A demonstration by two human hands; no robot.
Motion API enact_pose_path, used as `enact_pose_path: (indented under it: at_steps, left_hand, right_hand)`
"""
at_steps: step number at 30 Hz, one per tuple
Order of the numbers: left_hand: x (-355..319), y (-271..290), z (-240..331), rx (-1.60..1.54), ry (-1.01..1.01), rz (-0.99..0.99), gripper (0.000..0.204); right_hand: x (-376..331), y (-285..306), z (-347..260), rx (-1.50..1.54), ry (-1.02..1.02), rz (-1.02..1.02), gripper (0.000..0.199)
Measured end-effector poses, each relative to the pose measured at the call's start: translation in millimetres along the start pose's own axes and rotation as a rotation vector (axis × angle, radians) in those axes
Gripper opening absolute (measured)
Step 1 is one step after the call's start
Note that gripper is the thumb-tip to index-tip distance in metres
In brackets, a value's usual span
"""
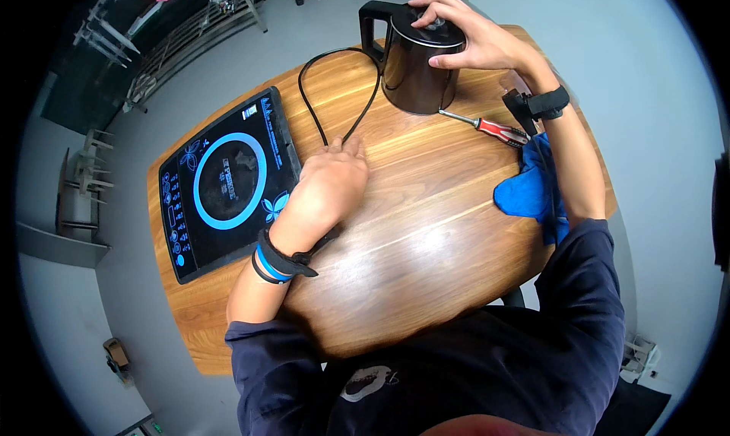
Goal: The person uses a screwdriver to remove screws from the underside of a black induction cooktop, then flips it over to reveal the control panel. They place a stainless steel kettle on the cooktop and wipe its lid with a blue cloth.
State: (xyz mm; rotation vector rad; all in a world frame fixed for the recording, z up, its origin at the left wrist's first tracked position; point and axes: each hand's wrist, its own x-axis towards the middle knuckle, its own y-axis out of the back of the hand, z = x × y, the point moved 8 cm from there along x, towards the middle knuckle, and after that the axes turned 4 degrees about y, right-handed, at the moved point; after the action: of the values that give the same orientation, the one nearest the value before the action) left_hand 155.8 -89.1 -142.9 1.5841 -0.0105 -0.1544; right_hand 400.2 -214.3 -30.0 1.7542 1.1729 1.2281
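Note:
At the far side of the wooden table (395,261) stands a dark electric kettle (417,75) with a black lid and a black handle on its left. My right hand (475,41) grips it from above, fingers over the lid and thumb against the upper side. A black power cord (303,86) loops from the kettle toward me. My left hand (334,181) is closed on the cord near the table's middle, knuckles up; its fingertips are partly hidden. Just left of that hand lies a flat black induction cooker (228,180) with a blue ring.
A screwdriver (498,130) with a red and grey handle lies right of the kettle, its shaft tip by the kettle's base. Beside my right forearm is a crumpled blue cloth (528,193). A metal rack (190,41) stands beyond the table at the far left.

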Motion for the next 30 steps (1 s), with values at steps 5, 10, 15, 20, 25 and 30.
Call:
enact_pose_path:
  at_steps: [5,10,15,20,25,30]
  left_hand:
    - [-13,48,6,-0.029,-0.023,0.123,0.046]
    - [-13,127,1,-0.118,0.073,0.347,0.024]
    - [-6,150,-1,-0.265,0.027,0.636,0.042]
    - [11,124,6,-0.156,-0.061,0.559,0.059]
    - [17,120,2,-0.127,-0.064,0.543,0.053]
    - [22,122,5,-0.027,-0.047,0.583,0.052]
  right_hand:
    - [9,-19,-35,0.031,0.127,0.0,0.055]
    - [8,-31,-75,0.02,0.283,0.027,0.059]
    - [-27,-19,-93,-0.044,-0.006,0.08,0.09]
    - [-167,7,-57,-0.353,-0.707,-0.265,0.076]
    - [-275,-19,-75,-0.349,-1.108,-0.49,0.075]
    - [-260,-39,-89,-0.17,-0.886,-0.253,0.057]
